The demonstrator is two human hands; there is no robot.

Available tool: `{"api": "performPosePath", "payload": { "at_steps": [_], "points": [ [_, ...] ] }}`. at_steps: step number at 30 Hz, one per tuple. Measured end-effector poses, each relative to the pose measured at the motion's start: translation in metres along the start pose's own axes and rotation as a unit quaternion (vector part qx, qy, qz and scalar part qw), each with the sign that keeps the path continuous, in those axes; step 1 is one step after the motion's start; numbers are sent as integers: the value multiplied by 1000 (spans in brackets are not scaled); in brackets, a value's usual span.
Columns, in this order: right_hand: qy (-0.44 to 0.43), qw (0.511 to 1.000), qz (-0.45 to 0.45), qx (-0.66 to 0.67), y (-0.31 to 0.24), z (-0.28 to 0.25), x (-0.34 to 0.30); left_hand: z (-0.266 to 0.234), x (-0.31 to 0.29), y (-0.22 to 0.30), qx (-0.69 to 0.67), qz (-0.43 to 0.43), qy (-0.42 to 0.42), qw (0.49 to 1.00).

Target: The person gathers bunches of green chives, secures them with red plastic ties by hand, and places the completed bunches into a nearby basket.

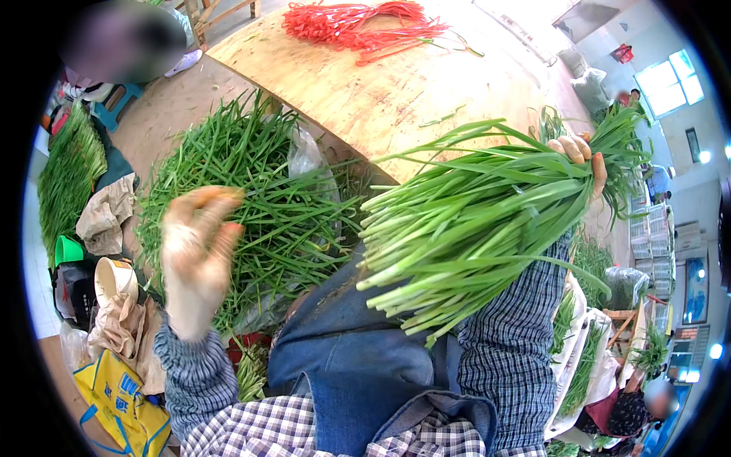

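Observation:
My right hand (582,156) is closed around the leafy part of a thick bunch of garlic chives (472,221). Their pale cut stem ends point left over my lap, and the leaf tips stick out past my fist. My left hand (199,255), smeared by motion, is raised over a big heap of loose garlic chives (251,167). Its fingers and thumb stand apart, with nothing visible between them. Clear plastic (306,154) shows at the heap's edge.
A wooden table (457,91) is in front, bearing a bundle of red plastic ties (354,27). A yellow bag (122,404), a round tub (116,280) and a blue stool (116,107) stand left. More greens (72,167) lie far left. Other people (624,411) are nearby.

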State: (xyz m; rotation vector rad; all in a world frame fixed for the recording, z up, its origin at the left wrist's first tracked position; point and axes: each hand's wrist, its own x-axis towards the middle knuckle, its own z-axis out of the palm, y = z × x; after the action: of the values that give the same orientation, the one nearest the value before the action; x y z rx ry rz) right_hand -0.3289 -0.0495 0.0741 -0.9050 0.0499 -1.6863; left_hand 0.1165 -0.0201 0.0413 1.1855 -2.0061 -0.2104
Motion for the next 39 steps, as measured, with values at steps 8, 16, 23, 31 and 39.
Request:
{"api": "performPosePath", "payload": {
  "at_steps": [8, 16, 23, 31, 39],
  "points": [
    [97, 994, -13, -55, 9, 2, 0, 59, 44, 82, -95, 279, -65, 953],
    [124, 990, -15, -65, 6, 1, -4, 45, 26, 28, -139, 209, -96, 963],
    [68, 997, 40, -2, -15, -30, -11, -15, -28, -59, 234, -57, -162, 957],
    [54, 995, 63, -52, -17, -26, -10, 68, 14, 55, -259, 44, -172, 949],
    [183, 982, -9, -40, -17, -21, -14, 36, -2, -24, -57, -100, 70, 991]
  ]
}}
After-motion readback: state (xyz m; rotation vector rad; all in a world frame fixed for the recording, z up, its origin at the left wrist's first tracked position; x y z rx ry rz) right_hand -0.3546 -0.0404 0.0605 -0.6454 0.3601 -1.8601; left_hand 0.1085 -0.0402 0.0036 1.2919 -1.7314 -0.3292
